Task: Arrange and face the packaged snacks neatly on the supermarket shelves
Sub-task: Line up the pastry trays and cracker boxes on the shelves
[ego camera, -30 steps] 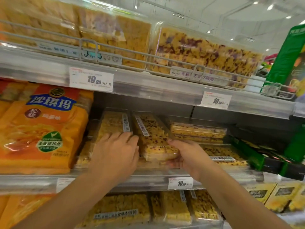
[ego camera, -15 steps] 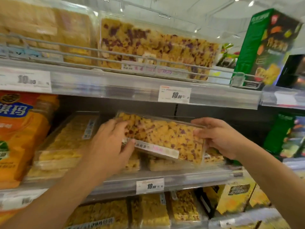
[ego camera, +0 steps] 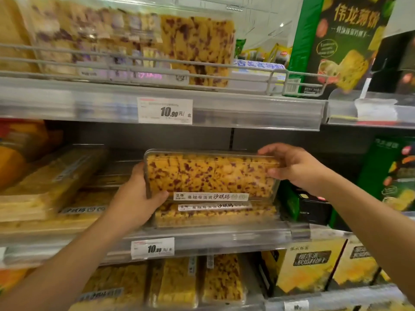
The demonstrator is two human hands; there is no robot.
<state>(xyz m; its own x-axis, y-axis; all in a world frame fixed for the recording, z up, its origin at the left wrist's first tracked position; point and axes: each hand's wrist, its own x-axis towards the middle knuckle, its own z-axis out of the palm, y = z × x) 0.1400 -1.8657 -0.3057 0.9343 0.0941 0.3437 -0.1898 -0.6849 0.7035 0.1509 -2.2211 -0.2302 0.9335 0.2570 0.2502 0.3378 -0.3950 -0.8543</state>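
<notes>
Snack box (ego camera: 211, 173) upright atop flat box (ego camera: 215, 213) on middle shelf (ego camera: 202, 236) — left hand (ego camera: 137, 196) grips left end, right hand (ego camera: 294, 167) grips right end.

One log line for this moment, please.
left hand: grips cranberry snack box | right hand: grips it | box: upright, label forward, middle shelf

Clear speckled snack box (ego camera: 211, 173) upright atop another.

left hand (ego camera: 134, 198), right hand (ego camera: 296, 169), gripping clear snack box (ego camera: 211, 173), middle shelf (ego camera: 202, 236)
</notes>
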